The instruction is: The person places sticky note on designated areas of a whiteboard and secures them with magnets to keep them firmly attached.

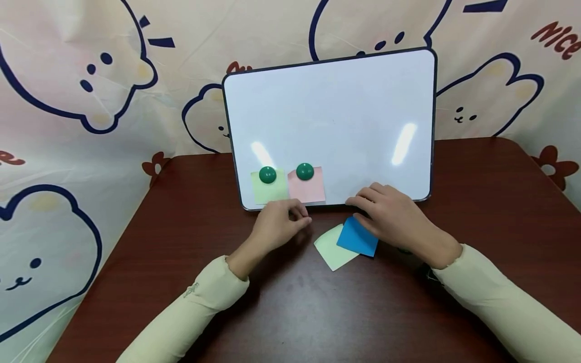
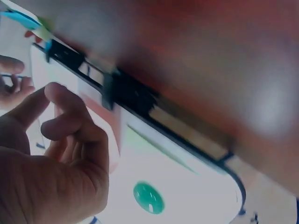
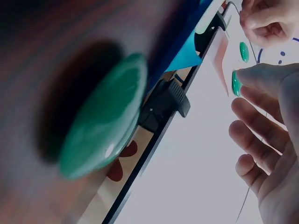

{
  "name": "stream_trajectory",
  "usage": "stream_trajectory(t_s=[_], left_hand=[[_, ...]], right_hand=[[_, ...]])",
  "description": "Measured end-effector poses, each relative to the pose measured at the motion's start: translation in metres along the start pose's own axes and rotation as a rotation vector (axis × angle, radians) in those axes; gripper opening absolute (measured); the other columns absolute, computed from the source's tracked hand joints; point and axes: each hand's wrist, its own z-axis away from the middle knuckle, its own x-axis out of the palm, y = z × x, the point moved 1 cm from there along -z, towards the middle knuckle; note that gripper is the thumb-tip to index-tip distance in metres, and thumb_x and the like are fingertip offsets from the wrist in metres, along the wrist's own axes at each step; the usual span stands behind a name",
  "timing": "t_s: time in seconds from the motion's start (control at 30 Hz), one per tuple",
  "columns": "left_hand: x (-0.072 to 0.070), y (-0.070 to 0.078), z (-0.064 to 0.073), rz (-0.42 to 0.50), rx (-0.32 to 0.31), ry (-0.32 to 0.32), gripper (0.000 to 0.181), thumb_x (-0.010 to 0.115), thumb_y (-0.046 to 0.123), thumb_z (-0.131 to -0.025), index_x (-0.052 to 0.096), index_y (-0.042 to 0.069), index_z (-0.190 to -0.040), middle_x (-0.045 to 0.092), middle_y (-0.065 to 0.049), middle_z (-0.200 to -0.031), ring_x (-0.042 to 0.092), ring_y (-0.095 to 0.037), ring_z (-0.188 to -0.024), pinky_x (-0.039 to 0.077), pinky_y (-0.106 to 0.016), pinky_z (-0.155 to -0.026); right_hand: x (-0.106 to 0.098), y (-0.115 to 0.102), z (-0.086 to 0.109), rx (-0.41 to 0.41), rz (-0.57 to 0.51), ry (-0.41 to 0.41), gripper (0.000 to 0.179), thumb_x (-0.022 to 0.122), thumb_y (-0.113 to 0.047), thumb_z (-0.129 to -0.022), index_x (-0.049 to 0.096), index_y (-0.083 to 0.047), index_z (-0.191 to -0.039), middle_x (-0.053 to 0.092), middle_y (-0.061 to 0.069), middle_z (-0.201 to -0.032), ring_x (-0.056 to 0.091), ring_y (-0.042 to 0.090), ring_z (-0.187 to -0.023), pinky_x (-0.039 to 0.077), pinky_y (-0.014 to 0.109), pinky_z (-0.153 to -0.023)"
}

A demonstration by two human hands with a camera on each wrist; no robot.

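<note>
A whiteboard [image 1: 336,121] stands tilted back on the table. At its lower left, a pale green sticky note [image 1: 269,194] and a pink sticky note [image 1: 308,191] sit under green round magnets [image 1: 268,175]. My left hand [image 1: 279,224] hovers before the board's lower edge, fingers loosely bent and holding nothing. Over a blue sticky note [image 1: 356,239] reaches my right hand [image 1: 392,214], its fingers relaxed and apart in the right wrist view. The blue note overlaps a pale yellow-green note [image 1: 333,249] on the table. Another green magnet [image 3: 107,116] lies on the table below my right wrist.
Black clips [image 3: 163,105] hold the board's lower edge. The dark wooden table [image 1: 317,312] spreads out in front. A cartoon-printed cloth [image 1: 190,45] hangs behind the board and at the sides.
</note>
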Motion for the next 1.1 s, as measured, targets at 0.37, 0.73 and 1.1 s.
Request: stream_trajectory(t_s=[0.37, 0.73, 1.1], left_hand=[[0.014, 0.006, 0.019, -0.013, -0.018, -0.242, 0.014, 0.077, 0.023, -0.088, 0.069, 0.015, -0.097, 0.067, 0.008, -0.07, 0.056, -0.006, -0.06, 0.046, -0.025, -0.06], [0.023, 0.014, 0.012, -0.087, 0.003, -0.246, 0.006, 0.074, 0.022, -0.089, 0.071, 0.018, -0.086, 0.069, 0.006, -0.077, 0.058, -0.006, -0.069, 0.046, -0.024, -0.062], [0.009, 0.005, 0.016, -0.042, 0.01, -0.219, 0.006, 0.065, 0.012, -0.092, 0.066, 0.015, -0.088, 0.067, 0.003, -0.078, 0.056, -0.009, -0.064, 0.046, -0.026, -0.063]], right_hand=[[-0.001, 0.02, 0.024, -0.051, 0.037, -0.011, 0.035, 0.083, -0.015, -0.078, 0.071, -0.009, -0.11, 0.069, 0.005, -0.1, 0.063, 0.022, -0.09, 0.056, 0.038, -0.075], [-0.013, 0.039, 0.037, -0.076, 0.052, -0.016, 0.035, 0.084, -0.013, -0.075, 0.073, -0.009, -0.107, 0.069, 0.006, -0.097, 0.062, 0.022, -0.087, 0.056, 0.039, -0.072], [-0.013, 0.048, 0.045, -0.109, 0.068, -0.049, 0.03, 0.082, -0.017, -0.076, 0.072, -0.01, -0.103, 0.067, 0.004, -0.094, 0.06, 0.02, -0.084, 0.055, 0.037, -0.07]])
